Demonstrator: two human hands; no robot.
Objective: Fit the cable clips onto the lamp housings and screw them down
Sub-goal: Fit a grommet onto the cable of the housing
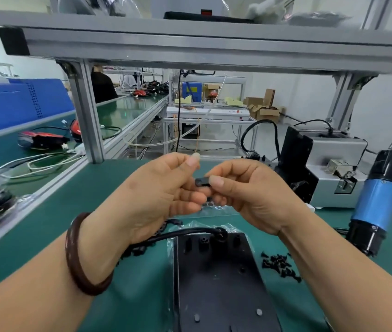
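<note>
Cable clip (202, 182), long axis left-right, pinched by right hand (250, 195); left hand (156, 192) curled beside it, grip unclear; lamp housing (219, 279) lies nearer, below.

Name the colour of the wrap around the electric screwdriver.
Blue, on the black screwdriver; head view shows it.

Black cable clip (203, 182) in fingers (217, 182) of right hand (247, 197), left hand (152, 195) just beside, above lamp housing (219, 279)

Green mat (123, 279) — black clip (202, 182), blk housing (221, 279), blue-banded driver (379, 202).
</note>
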